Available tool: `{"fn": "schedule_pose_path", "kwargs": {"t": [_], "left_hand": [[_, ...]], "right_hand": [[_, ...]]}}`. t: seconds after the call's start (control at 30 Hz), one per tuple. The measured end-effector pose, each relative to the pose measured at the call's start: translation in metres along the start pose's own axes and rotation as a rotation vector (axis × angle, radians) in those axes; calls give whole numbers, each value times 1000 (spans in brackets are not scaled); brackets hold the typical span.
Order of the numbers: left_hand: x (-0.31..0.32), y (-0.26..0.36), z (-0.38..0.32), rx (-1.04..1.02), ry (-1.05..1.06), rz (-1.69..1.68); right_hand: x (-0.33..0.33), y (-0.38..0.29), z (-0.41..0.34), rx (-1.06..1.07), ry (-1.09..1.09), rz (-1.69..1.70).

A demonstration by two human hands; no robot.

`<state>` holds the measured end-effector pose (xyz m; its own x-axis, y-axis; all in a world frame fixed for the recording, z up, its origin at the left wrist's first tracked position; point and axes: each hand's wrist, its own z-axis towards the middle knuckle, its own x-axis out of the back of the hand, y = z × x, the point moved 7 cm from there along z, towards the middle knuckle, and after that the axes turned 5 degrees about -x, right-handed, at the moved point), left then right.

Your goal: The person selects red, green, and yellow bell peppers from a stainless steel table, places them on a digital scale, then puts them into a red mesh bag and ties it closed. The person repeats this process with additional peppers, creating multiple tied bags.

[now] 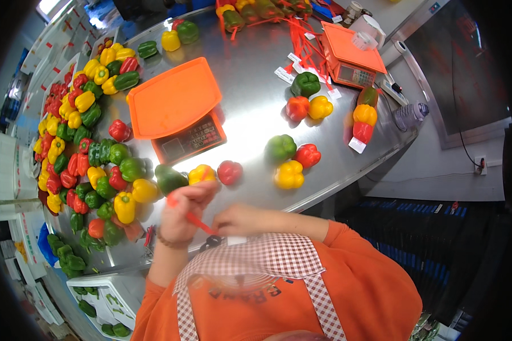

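My left hand [187, 209], blurred, is raised at the table's near side and grips a red net strip [201, 224]. The strip runs down taut to the curled fingertips of my right hand [242, 219], which pinch its lower end. A white tag [237, 240] shows just below my right hand, against the checked apron. Just beyond my left hand, a green bell pepper [170, 179], a yellow one [201, 174] and a red one [229, 172] stand in a row. To the right sits a trio of green [281, 147], red [308, 155] and yellow [289, 174] peppers.
An orange scale [175, 100] stands mid-table, another [352, 53] at far right. Loose peppers [85, 170] heap on the left. Tagged red nets [307, 47] lie at the back. A netted stack of peppers [365, 115] and a bottle [409, 116] sit near the right edge.
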<state>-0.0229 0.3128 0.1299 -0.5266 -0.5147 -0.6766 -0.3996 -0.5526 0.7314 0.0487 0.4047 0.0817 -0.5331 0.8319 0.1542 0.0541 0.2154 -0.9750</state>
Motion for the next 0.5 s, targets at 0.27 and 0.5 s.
{"fn": "schedule_pose_path", "kwargs": {"t": [0.27,0.5], "left_hand": [[60,108,-3,-193,232,151],[23,-24,-44,455,71,731]], "right_hand": [[-6,73,-34,-259,100,-394],[36,-36,-12,200,401,46]]}}
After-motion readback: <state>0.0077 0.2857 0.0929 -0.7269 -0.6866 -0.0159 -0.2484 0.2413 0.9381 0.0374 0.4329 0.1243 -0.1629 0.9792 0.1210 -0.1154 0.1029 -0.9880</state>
